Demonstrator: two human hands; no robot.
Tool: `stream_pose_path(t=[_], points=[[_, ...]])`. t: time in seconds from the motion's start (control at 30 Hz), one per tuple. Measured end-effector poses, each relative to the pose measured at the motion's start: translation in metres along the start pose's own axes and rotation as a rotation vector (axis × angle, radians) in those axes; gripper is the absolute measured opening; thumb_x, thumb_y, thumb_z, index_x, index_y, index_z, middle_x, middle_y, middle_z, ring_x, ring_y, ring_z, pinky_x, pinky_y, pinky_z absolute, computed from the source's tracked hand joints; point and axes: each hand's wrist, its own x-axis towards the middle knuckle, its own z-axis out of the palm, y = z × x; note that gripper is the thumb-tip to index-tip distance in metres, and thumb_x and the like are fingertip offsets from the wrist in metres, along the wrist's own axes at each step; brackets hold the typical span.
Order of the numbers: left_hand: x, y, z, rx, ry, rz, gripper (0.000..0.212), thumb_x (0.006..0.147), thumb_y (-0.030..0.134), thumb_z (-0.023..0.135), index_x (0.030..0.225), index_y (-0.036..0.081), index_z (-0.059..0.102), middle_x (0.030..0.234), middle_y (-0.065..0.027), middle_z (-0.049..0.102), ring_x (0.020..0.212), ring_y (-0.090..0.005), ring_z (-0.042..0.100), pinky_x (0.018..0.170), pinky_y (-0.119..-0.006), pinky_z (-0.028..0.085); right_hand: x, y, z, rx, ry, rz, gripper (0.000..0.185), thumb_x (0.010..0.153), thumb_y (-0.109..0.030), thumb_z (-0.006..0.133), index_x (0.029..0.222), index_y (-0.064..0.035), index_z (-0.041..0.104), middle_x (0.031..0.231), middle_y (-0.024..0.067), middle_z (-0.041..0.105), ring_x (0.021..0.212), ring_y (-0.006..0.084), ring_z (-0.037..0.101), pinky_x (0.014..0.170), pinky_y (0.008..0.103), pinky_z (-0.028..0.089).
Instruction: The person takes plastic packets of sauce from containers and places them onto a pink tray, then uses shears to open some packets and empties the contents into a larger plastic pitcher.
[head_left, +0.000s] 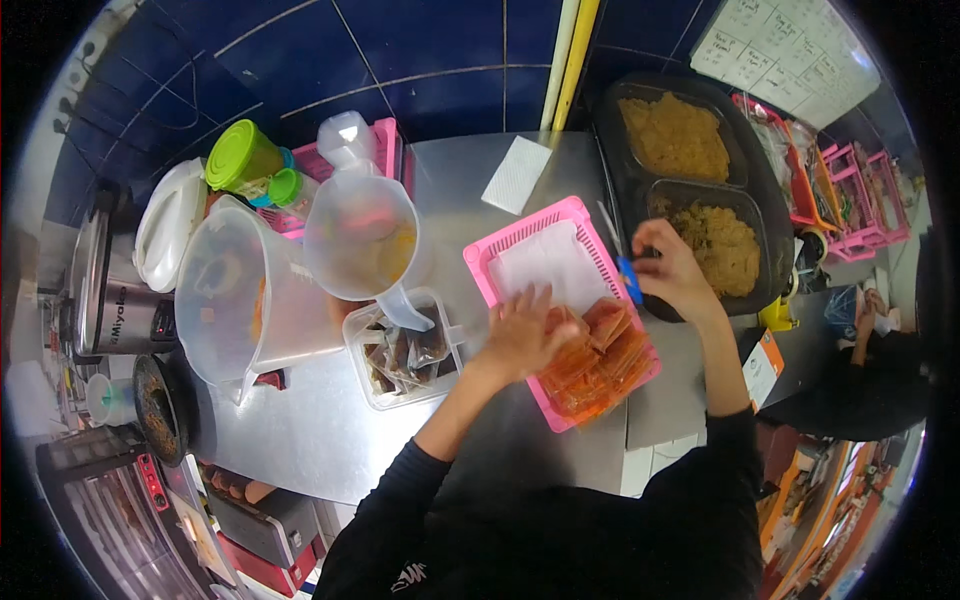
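A pink plastic basket lies on the steel table in front of me, lined at its far end with white paper. Several clear plastic packets of orange-red food are piled in its near half. My left hand, slightly blurred, is over the basket with fingers spread, at the edge of the packets; whether it presses on them is unclear. At the basket's right rim, my right hand has its fingers on the blue handle of a pair of scissors, whose blades point away from me.
Left of the basket are a clear tub of dark packets, a plastic jug and a larger jug. A black two-part tray of brownish food stands right. Folded white tissue lies behind. Another person's hand shows far right.
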Motion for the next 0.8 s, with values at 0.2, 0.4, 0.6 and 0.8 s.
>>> stream_pose_path(t=[0.2,0.4,0.6,0.8], points=[[0.135,-0.018,-0.077,-0.037,0.571,-0.047,0.037,0.088,0.023,0.058,0.121,0.006,0.056,0.12,-0.016,0.058,0.111,-0.0366,0.055,0.094,-0.05,0.044,-0.065,-0.03,0.005,0.213,0.281,0.083,0.07,0.063,0.011,0.069,0.125,-0.0079,0.042,0.107,0.0054,0.044,0.086,0.0178,0.06,0.07,0.0271,0.055],[0.198,-0.056,-0.056,0.266,0.438,-0.265,0.039,0.074,0.019,0.076,0.11,0.007,0.063,0.118,-0.006,0.058,0.113,-0.0284,0.054,0.088,-0.045,0.048,-0.127,-0.02,0.028,0.356,0.33,0.134,0.091,0.058,0.008,0.078,0.137,-0.0079,0.036,0.116,0.008,0.049,0.089,0.0184,0.062,0.069,0.0266,0.055],[0.207,-0.069,-0.066,0.301,0.409,-0.363,0.037,0.067,0.018,0.083,0.099,0.007,0.067,0.103,-0.0115,0.064,0.107,-0.0323,0.057,0.084,-0.042,0.051,-0.144,-0.016,0.048,0.567,0.356,0.169,0.1,0.053,-0.003,0.089,0.138,-0.007,0.036,0.114,0.0082,0.055,0.086,0.0165,0.062,0.069,0.0252,0.054],[0.129,-0.025,-0.096,-0.106,0.922,0.01,0.028,0.074,0.012,0.075,0.098,0.0,0.065,0.096,-0.0198,0.063,0.092,-0.0383,0.06,0.078,-0.041,0.05,-0.159,-0.032,0.059,0.421,0.404,0.092,0.099,0.056,-0.006,0.09,0.138,-0.0067,0.035,0.119,0.0095,0.055,0.078,0.0161,0.062,0.068,0.0262,0.053]])
